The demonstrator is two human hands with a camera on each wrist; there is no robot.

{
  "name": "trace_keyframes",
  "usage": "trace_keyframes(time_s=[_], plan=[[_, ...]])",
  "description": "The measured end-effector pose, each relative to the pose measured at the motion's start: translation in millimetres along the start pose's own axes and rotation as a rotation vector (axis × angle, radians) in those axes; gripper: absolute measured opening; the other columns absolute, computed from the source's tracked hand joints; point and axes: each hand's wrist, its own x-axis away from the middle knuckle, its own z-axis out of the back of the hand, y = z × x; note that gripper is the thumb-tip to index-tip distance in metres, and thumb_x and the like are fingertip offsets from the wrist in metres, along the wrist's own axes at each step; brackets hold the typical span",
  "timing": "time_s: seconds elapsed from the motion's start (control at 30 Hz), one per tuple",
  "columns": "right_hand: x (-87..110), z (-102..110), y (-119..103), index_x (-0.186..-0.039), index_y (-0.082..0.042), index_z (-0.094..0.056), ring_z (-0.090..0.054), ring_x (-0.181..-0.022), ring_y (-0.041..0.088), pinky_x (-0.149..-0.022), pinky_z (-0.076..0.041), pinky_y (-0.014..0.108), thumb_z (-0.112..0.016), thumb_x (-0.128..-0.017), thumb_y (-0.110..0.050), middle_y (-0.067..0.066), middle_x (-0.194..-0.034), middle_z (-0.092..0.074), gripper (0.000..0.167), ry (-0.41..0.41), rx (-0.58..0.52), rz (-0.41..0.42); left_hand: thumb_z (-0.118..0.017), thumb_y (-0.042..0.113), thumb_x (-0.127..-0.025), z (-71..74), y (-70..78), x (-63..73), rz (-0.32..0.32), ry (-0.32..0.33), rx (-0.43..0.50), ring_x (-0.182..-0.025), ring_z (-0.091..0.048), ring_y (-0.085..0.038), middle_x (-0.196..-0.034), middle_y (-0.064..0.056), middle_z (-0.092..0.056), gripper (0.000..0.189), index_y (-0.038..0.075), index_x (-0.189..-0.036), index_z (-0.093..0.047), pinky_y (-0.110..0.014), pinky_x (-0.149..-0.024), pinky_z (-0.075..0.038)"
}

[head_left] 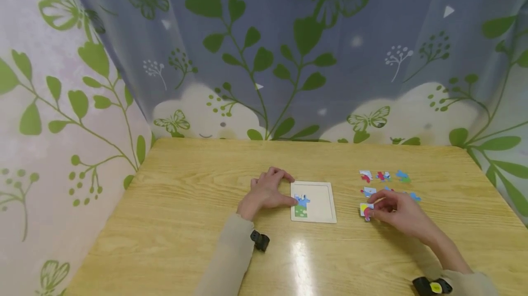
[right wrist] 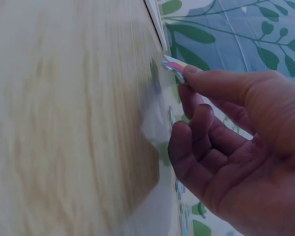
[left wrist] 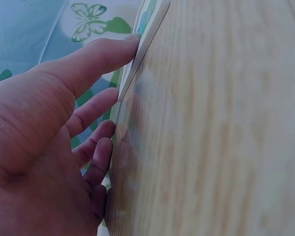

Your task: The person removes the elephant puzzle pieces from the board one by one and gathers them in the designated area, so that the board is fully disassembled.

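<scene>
My right hand [head_left: 402, 213] pinches a puzzle piece [head_left: 365, 210] with yellow and red on it, between thumb and fingertips. In the right wrist view the puzzle piece [right wrist: 175, 66] juts out past the thumb tip, raised off the wood. A square puzzle tray [head_left: 321, 206] lies flat near the middle of the table, with joined blue and green pieces [head_left: 301, 209] along its left side. Spread at the tray's left edge, my left hand [head_left: 269, 190] rests its thumb on the rim, the index finger at the upper left corner. The left wrist view shows the thumb [left wrist: 105, 56] pressing that rim.
Beyond the right hand, several loose puzzle pieces [head_left: 382, 176] lie in rough rows, partly covered by that hand. The wooden table [head_left: 185, 190] ends at a patterned curtain [head_left: 264, 57] at the back. Another patterned cloth hangs along the left side.
</scene>
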Motion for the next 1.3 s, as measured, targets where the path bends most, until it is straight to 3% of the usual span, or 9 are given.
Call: trace_keyframes(time_s=[0.3, 0.53, 0.83, 1.3], plan=[[1.4, 7, 7, -0.116, -0.007, -0.07, -0.067, -0.079, 0.002, -0.068, -0.052, 0.024, -0.076, -0.093, -0.026, 0.005, -0.095, -0.076, 0.031, -0.01, 0.064, -0.03, -0.082, 0.051, -0.081, -1.0, -1.8, -1.3, -0.004, -0.002, -0.009, -0.125, -0.048, -0.031, -0.145, -0.001, -0.048, 0.056, 0.032, -0.13, -0.062, -0.045, -0.091, -0.03], [1.3, 9, 10, -0.114, -0.006, -0.071, -0.066, -0.078, -0.001, -0.068, -0.051, 0.022, -0.076, -0.093, -0.02, 0.002, -0.092, -0.077, 0.026, 0.004, 0.117, -0.003, -0.081, 0.051, -0.082, -0.4, -1.9, -1.0, -0.001, -0.006, -0.004, -0.126, -0.048, -0.032, -0.146, -0.001, -0.047, 0.055, 0.033, -0.13, -0.062, -0.046, -0.093, -0.031], [-0.5, 10, 12, -0.118, -0.005, -0.072, -0.064, -0.077, -0.001, -0.069, -0.049, 0.022, -0.077, -0.092, -0.024, 0.001, -0.091, -0.076, 0.032, 0.016, 0.15, -0.04, -0.082, 0.051, -0.081, -0.1, -2.6, -0.9, -0.009, 0.002, 0.002, -0.125, -0.048, -0.031, -0.145, -0.001, -0.048, 0.056, 0.032, -0.13, -0.062, -0.048, -0.094, -0.031], [-2.4, 10, 14, -0.114, -0.007, -0.073, -0.062, -0.075, 0.0, -0.067, -0.049, 0.023, -0.075, -0.093, -0.02, 0.002, -0.089, -0.072, 0.025, 0.017, 0.131, -0.045, -0.081, 0.051, -0.082, -0.5, -3.4, -0.9, -0.006, -0.002, 0.004, -0.124, -0.047, -0.03, -0.144, 0.0, -0.048, 0.055, 0.032, -0.13, -0.062, -0.047, -0.094, -0.03]])
